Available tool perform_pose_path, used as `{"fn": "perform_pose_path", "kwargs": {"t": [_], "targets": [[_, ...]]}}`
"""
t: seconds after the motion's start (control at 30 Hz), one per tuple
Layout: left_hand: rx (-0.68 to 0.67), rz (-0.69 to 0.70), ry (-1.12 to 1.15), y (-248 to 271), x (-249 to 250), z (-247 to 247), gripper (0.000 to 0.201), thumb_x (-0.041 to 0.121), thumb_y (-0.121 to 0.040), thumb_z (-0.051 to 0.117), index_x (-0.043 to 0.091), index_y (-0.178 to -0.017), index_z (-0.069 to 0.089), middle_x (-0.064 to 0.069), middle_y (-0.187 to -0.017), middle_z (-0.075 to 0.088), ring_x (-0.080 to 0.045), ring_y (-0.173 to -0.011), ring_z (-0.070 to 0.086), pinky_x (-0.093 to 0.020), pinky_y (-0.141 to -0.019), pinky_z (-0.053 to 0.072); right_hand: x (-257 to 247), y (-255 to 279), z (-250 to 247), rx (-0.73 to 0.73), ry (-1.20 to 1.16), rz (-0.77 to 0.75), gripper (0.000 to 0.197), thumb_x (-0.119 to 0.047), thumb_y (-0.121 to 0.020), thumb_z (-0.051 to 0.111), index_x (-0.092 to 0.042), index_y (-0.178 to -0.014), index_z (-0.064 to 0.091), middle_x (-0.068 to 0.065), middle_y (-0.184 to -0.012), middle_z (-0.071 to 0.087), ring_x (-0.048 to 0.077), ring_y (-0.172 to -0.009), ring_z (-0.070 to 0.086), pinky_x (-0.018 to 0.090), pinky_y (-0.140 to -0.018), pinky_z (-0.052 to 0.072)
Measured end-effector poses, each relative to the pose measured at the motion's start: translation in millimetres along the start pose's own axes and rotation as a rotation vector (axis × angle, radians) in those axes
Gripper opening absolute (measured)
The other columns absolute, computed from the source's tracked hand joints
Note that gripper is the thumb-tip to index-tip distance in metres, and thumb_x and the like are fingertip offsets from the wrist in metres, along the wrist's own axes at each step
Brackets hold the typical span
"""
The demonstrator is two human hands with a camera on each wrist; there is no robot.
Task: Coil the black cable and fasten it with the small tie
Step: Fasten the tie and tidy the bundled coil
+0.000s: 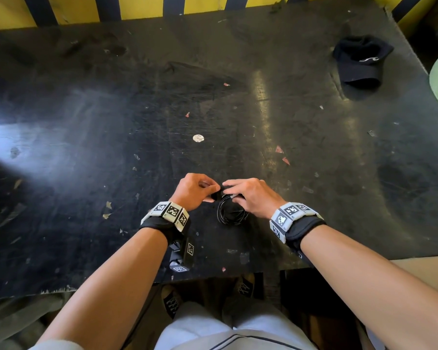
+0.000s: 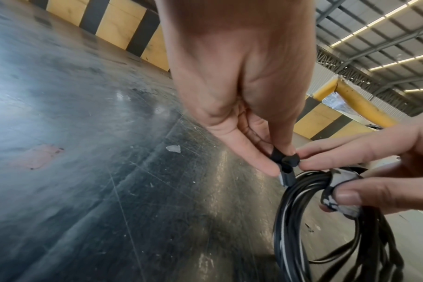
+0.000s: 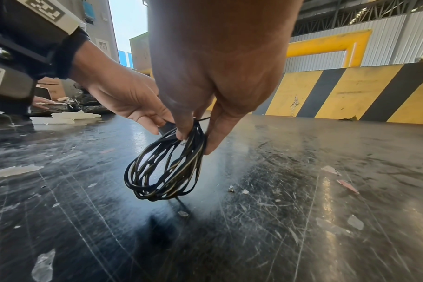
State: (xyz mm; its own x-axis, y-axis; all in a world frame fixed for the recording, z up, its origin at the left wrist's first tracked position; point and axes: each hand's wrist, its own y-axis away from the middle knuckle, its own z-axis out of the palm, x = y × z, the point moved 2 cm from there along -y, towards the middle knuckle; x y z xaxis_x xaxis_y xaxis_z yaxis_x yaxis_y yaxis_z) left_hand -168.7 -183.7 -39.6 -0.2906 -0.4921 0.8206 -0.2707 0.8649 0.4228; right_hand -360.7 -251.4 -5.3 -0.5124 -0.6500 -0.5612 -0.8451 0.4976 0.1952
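Black cable (image 1: 232,213): wound into a small coil of several loops, held just above the near edge of the counter between the two hands. In the right wrist view the loops (image 3: 164,167) hang down from the fingers, and their lowest point is close to the surface; whether it touches I cannot tell.

Small tie (image 2: 286,166): a short black strap at the top of the coil, wrapped partly about the bundled strands, its free end folded over.

Left hand (image 1: 194,192): fingers curled, thumb and forefinger pinching the tie at the top of the coil. In the left wrist view the fingertips (image 2: 261,162) press on the strap from the left.

Right hand (image 1: 253,195): thumb and fingers clamped on the top of the coil, beside the tie, with two fingertips also meeting the strap. A pale, patterned piece sits under its thumb against the strands; what it is I cannot tell.

Hands together: the two sets of fingertips touch at the tie.

Counter (image 1: 137,109): dark, scratched and glossy, speckled with small pale and pink scraps.

Cap (image 1: 362,63): black, lying at the far right of the counter, well apart from the hands.

Wall (image 1: 142,6): yellow and black stripes behind the counter.
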Motion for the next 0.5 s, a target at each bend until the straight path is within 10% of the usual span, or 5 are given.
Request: {"fn": "perform_pose_path", "kwargs": {"t": [0.5], "targets": [[-0.097,0.0,0.013,2.5,3.2,-5.2,0.015,0.007,-0.092,0.072,0.018,-0.102,0.076,-0.012,-0.096,0.078,-0.024,-0.088,0.077,-0.04,-0.075,0.065,-5.6,-7.0,4.7,-0.03,0.059,-0.075,0.034,-0.005,-0.092,0.068,-0.029,-0.115,0.077,-0.015,-0.101,0.073,0.017,-0.09,0.069,0.039,-0.084,0.057]]}}
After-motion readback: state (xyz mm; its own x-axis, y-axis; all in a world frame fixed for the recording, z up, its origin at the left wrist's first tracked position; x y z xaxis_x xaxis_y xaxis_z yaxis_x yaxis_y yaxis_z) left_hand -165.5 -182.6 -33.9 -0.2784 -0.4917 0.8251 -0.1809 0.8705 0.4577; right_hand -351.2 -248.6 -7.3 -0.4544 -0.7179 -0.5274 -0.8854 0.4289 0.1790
